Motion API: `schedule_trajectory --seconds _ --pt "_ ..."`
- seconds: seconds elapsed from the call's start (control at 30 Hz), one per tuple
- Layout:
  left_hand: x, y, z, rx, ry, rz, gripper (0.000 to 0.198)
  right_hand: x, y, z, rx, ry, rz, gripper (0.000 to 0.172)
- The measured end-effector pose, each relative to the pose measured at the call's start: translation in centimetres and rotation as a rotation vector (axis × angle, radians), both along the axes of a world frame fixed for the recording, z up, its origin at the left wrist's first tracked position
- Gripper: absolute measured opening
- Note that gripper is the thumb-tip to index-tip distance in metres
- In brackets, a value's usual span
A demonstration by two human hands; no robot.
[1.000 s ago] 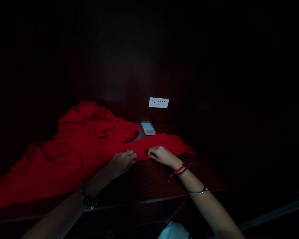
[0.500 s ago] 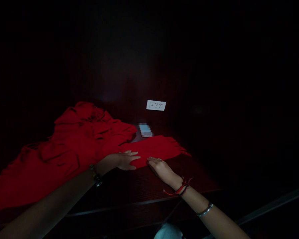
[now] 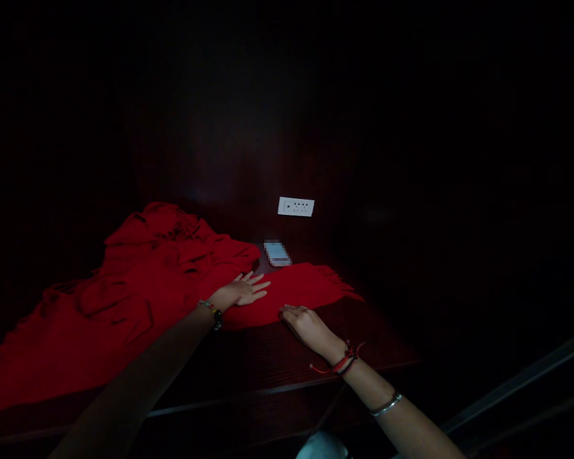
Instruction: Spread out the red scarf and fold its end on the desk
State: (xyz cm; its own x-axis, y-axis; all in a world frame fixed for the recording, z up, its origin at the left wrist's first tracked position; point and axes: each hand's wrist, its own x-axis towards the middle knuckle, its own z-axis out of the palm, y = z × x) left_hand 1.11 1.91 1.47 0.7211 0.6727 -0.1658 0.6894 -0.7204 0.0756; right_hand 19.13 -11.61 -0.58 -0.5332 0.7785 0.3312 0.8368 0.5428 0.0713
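A red scarf [image 3: 306,286] with a fringed end is spread over a dark wooden surface, its flat part running to the right. My left hand [image 3: 245,291] lies palm down on that flat part, fingers spread, wearing a ring and a beaded bracelet. At the scarf's near edge my right hand [image 3: 307,324] has its fingers bent and held together, the fingertips closed on the edge; the thumb is mostly hidden. The rest of the red cloth [image 3: 157,268] is bunched in loose folds to the left of my left hand.
A pale, blurred rectangular object [image 3: 277,253] lies just behind the scarf. Above it a white socket panel [image 3: 296,206] is set in the dark back wall. The wooden surface [image 3: 253,360] ends at a front edge below my hands. The surroundings are very dark.
My left hand has moved away from me across the scarf, from its near edge toward the middle, with fingers spreading wider. My right hand stays at the near edge.
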Motion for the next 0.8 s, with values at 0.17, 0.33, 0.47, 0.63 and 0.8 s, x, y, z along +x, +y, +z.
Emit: schedule_trajectory --seconds 0.17,0.33,0.47,0.63,0.8 --pt "1.3 -0.7 -0.3 0.059 -0.081 -0.158 0.049 -0.1 -0.1 0.3 0.018 -0.003 -0.004 0.018" --pt "1.4 -0.1 -0.3 -0.028 -0.008 -0.107 0.055 -0.1 -0.1 0.2 0.0 0.006 0.005 0.019" --pt "1.2 0.4 -0.1 0.039 -0.069 -0.206 0.053 -0.1 -0.1 0.2 -0.013 0.042 0.012 0.019" --pt "1.3 -0.2 -0.8 0.016 -0.119 -0.355 0.045 1.9 -0.1 0.5 -0.015 0.241 -0.05 0.02" --pt "2.2 -0.2 -0.3 0.01 -0.106 -0.345 0.046 4.3 0.1 -0.4 -0.088 0.258 -0.165 0.034"
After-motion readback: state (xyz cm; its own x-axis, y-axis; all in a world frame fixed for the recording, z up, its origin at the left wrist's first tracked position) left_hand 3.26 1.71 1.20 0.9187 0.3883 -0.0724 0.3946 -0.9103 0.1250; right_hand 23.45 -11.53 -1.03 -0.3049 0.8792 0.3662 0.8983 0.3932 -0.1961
